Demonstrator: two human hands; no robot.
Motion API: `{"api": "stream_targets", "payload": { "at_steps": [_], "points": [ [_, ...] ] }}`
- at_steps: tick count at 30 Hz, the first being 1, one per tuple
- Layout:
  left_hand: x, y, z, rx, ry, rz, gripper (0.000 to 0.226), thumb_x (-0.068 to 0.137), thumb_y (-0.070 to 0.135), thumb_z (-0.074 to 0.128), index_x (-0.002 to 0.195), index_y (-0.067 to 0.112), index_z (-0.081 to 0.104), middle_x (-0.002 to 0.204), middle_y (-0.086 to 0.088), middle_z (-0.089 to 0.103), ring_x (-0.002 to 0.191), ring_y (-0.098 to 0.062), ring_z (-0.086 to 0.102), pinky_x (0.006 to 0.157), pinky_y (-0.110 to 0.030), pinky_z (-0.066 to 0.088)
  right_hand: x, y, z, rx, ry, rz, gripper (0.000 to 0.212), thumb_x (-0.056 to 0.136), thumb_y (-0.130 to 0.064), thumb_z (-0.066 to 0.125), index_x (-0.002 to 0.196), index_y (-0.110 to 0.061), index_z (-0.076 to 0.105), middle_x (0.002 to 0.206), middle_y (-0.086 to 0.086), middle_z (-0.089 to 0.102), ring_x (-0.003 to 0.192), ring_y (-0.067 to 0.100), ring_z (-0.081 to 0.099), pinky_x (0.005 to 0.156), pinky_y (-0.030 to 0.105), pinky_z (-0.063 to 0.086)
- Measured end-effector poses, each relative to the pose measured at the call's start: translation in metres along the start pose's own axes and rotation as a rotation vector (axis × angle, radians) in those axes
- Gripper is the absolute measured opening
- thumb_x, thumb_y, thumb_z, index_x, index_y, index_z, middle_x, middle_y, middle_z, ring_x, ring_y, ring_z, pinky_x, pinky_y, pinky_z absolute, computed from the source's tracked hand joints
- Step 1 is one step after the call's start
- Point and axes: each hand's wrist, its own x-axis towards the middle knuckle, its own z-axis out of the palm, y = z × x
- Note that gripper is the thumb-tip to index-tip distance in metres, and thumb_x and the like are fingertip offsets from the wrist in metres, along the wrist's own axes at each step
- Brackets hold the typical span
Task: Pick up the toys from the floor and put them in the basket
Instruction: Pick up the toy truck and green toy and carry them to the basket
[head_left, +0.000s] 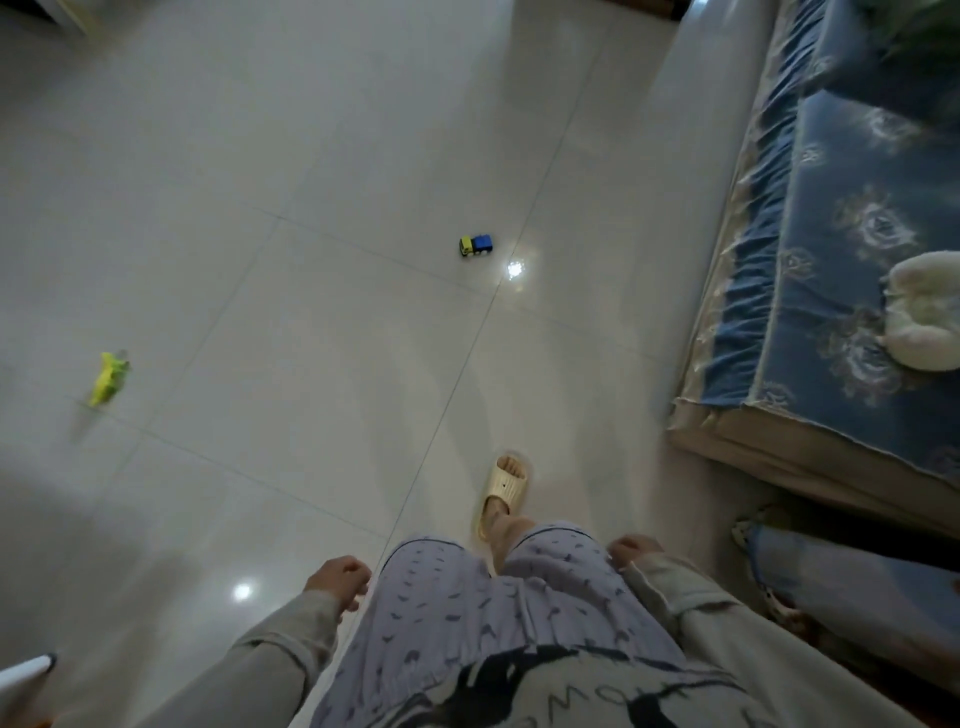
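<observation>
A small yellow and blue toy truck stands on the pale tiled floor ahead of me, near the middle of the view. A yellow-green toy lies on the floor at the far left, blurred. My left hand hangs by my thigh with its fingers loosely curled and nothing in it. My right hand hangs at my other side, fingers curled, also holding nothing. Both hands are far from the toys. No basket is in view.
A sofa with a blue flowered cover runs along the right side, with a white plush thing on it. My foot in a cream slipper is stepping forward. A white object's corner shows at the bottom left.
</observation>
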Motion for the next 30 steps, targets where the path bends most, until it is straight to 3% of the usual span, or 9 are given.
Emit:
{"api": "stream_targets", "payload": {
  "at_steps": [2, 4, 7, 9, 12, 17, 23, 27, 30],
  "points": [
    [0.0, 0.02, 0.0, -0.013, -0.002, -0.022, 0.01, 0.087, 0.014, 0.051, 0.084, 0.009, 0.059, 0.088, -0.014, 0.06, 0.066, -0.024, 0.052, 0.06, -0.025, 0.037, 0.002, -0.028, -0.031, 0.139, -0.015, -0.054, 0.017, 0.094, -0.008, 0.047, 0.085, 0.001, 0.059, 0.087, 0.019, 0.059, 0.076, 0.024, 0.055, 0.071, 0.029, 0.042],
    [0.004, 0.046, -0.003, -0.028, 0.011, 0.001, 0.012, 0.087, 0.011, 0.052, 0.083, 0.008, 0.062, 0.094, -0.017, 0.063, 0.075, -0.028, 0.056, 0.068, -0.034, 0.045, 0.011, -0.061, -0.061, 0.225, 0.017, -0.096, 0.014, 0.095, -0.008, 0.046, 0.087, -0.001, 0.056, 0.07, 0.01, 0.053, 0.057, 0.021, 0.05, 0.055, 0.024, 0.04],
    [0.006, 0.085, -0.013, -0.012, 0.081, 0.024, 0.017, 0.087, 0.009, 0.053, 0.092, 0.003, 0.068, 0.104, -0.019, 0.066, 0.097, -0.04, 0.061, 0.079, -0.04, 0.048, 0.02, -0.104, -0.095, 0.12, 0.01, -0.169, 0.025, 0.095, -0.009, 0.047, 0.112, 0.003, 0.06, 0.074, 0.008, 0.057, 0.054, 0.014, 0.049, 0.046, 0.018, 0.039],
    [0.01, 0.11, -0.022, -0.066, 0.049, 0.024, 0.014, 0.087, 0.007, 0.052, 0.082, 0.007, 0.065, 0.095, -0.017, 0.063, 0.081, -0.037, 0.059, 0.068, -0.032, 0.042, 0.029, -0.13, -0.116, 0.107, 0.016, -0.21, 0.03, 0.094, -0.009, 0.047, 0.118, 0.006, 0.058, 0.089, 0.017, 0.061, 0.054, 0.012, 0.05, 0.041, 0.013, 0.039],
    [0.024, 0.15, -0.042, -0.091, 0.023, 0.002, 0.012, 0.089, 0.01, 0.049, 0.082, 0.01, 0.059, 0.09, -0.015, 0.06, 0.07, -0.027, 0.054, 0.063, -0.027, 0.039, 0.045, -0.161, -0.143, 0.129, 0.047, -0.249, 0.031, 0.094, -0.01, 0.048, 0.118, 0.006, 0.058, 0.106, 0.026, 0.065, 0.055, 0.011, 0.052, 0.046, 0.015, 0.041],
    [0.055, 0.221, -0.083, -0.055, 0.044, 0.031, 0.011, 0.09, 0.012, 0.049, 0.085, 0.011, 0.059, 0.09, -0.014, 0.06, 0.062, -0.023, 0.051, 0.055, -0.022, 0.033, 0.078, -0.196, -0.173, 0.131, 0.046, -0.199, 0.025, 0.092, -0.012, 0.049, 0.111, -0.001, 0.062, 0.09, 0.01, 0.061, 0.058, 0.014, 0.055, 0.05, 0.018, 0.04],
    [0.08, 0.33, -0.147, 0.052, 0.045, 0.019, 0.01, 0.09, 0.013, 0.049, 0.086, 0.009, 0.057, 0.091, -0.014, 0.059, 0.062, -0.023, 0.05, 0.057, -0.024, 0.035, 0.1, -0.236, -0.205, 0.199, 0.056, -0.011, 0.03, 0.089, -0.01, 0.051, 0.061, -0.018, 0.055, 0.068, 0.006, 0.058, 0.07, 0.024, 0.057, 0.064, 0.026, 0.042],
    [0.093, 0.421, -0.183, 0.033, 0.022, 0.101, 0.011, 0.09, 0.014, 0.049, 0.082, 0.011, 0.056, 0.092, -0.013, 0.06, 0.068, -0.024, 0.053, 0.054, -0.022, 0.034, 0.114, -0.261, -0.231, 0.192, 0.069, 0.061, 0.028, 0.09, -0.003, 0.054, 0.062, -0.003, 0.058, 0.061, 0.015, 0.058, 0.061, 0.024, 0.054, 0.069, 0.035, 0.045],
    [0.099, 0.487, -0.206, -0.063, 0.015, 0.192, 0.01, 0.091, 0.013, 0.048, 0.088, 0.009, 0.057, 0.091, -0.014, 0.059, 0.061, -0.021, 0.051, 0.053, -0.022, 0.034, 0.127, -0.285, -0.247, 0.213, 0.08, 0.061, 0.024, 0.089, -0.007, 0.056, 0.094, 0.014, 0.067, 0.085, 0.022, 0.064, 0.079, 0.025, 0.057, 0.063, 0.016, 0.04]
  ]
}}
